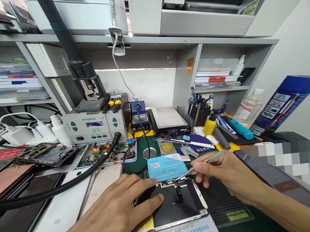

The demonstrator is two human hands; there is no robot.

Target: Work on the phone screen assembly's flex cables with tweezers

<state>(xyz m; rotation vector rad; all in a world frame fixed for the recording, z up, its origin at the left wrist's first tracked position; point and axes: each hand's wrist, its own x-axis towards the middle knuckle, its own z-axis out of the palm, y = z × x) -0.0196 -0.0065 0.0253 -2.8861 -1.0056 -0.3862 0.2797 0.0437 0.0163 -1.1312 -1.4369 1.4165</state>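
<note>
Gray shelving (171,36) spans twelve o'clock, behind a green-topped table (267,221). At six o'clock lies the black panel (166,212). Coming from its eight o'clock side, the left hand (109,209) has its fingers spread, index and middle fingertips on the panel toward ten o'clock, thumb near its seven o'clock edge. From four o'clock, the right hand (222,173) pinches silver tweezers (214,156), their points at the panel's twelve o'clock edge, just beside a blue card (166,166).
</note>
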